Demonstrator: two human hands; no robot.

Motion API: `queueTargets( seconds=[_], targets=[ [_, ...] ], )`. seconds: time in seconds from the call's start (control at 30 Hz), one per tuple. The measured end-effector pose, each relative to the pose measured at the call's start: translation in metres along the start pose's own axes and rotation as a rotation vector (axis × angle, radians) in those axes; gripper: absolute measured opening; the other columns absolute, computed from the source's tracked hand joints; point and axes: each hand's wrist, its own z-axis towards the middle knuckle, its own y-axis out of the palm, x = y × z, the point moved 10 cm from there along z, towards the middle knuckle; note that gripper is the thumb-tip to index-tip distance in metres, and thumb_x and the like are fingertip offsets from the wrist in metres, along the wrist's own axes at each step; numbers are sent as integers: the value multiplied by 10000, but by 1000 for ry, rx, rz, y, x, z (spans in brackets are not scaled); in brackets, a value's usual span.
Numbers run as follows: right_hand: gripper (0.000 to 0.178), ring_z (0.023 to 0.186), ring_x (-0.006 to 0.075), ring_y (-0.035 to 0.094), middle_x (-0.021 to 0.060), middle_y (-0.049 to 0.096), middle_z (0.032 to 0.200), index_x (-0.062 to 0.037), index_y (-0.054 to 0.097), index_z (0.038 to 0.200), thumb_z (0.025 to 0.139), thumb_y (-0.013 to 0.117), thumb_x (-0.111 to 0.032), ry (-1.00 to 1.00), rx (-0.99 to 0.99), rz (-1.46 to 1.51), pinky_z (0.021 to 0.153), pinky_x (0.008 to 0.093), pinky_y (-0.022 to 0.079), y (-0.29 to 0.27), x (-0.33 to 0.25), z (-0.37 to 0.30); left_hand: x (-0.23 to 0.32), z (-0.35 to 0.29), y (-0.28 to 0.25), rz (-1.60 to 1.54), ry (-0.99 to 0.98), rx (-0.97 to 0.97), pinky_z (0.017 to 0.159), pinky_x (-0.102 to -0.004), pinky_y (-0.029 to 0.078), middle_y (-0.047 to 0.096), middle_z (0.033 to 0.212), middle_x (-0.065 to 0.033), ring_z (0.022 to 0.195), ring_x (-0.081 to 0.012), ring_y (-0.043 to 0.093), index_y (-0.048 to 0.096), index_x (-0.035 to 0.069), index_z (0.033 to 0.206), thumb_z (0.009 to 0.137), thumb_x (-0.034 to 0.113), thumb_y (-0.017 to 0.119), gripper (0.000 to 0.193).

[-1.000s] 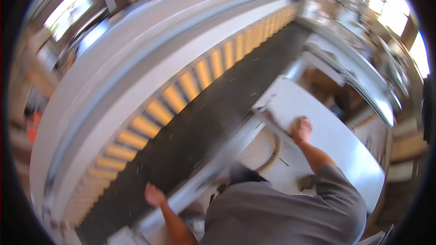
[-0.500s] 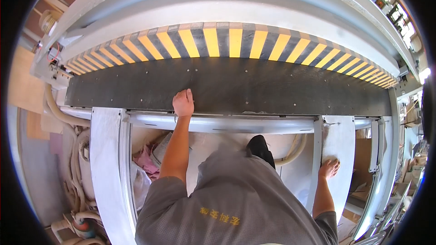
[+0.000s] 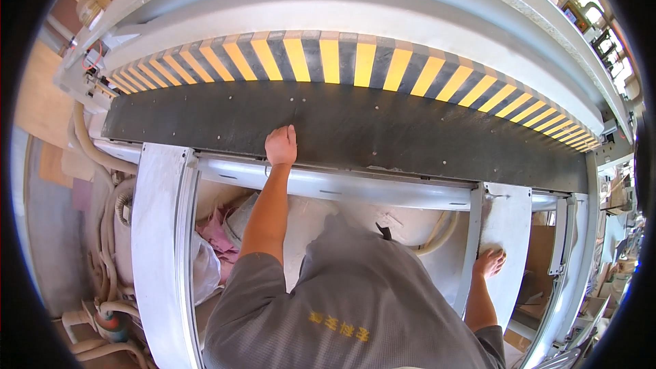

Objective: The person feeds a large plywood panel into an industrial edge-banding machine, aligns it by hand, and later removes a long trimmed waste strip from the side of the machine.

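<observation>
My left hand (image 3: 281, 145) is at the near edge of the dark bed (image 3: 383, 137), left of its middle, fingers curled in; I cannot tell whether they close on anything. The bed lies in front of me, its long axis running left to right and dipping toward the right, along the striped bar (image 3: 364, 65). My right hand (image 3: 489, 262) rests on the pale right-hand support (image 3: 506, 225), fingers bent; their grip I cannot tell either. That support points lengthwise from the bed back toward me, as does the left-hand support (image 3: 158, 232).
</observation>
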Motion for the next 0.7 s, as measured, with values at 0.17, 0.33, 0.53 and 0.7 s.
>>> queueTargets(
  seconds=[0.17,0.33,0.53,0.7],
  targets=[
    [642,1563,310,242,139,315,1668,-88,338,1596,1071,417,-448,13,-74,-37,1263,487,202,-1,2,-5,12,-2,4,45,51,-36,810,-510,496,680,893,-117,897,-353,643,643,79,842,1028,276,554,284],
    [663,1587,315,183,156,260,1698,-80,290,1619,1067,445,-414,17,-147,-12,1286,481,148,-9,2,-9,16,-18,3,208,-70,-5,1166,-556,315,507,1485,-148,1406,-383,428,560,91,1365,1032,384,529,445],
    [662,1596,314,159,160,256,1702,-83,294,1619,1060,463,-395,44,-164,3,1292,472,135,-15,2,-10,24,-31,35,368,-454,-330,1268,-600,69,187,1725,-194,1604,-372,119,252,29,1638,1025,555,450,831],
    [624,1507,356,319,198,405,1592,-30,411,1534,987,545,-301,-47,-81,170,1244,497,225,-10,-1,-9,54,-30,9,532,-370,-120,1180,-618,294,458,1564,-149,1473,-364,368,562,49,1411,1020,526,479,622]
  ],
)
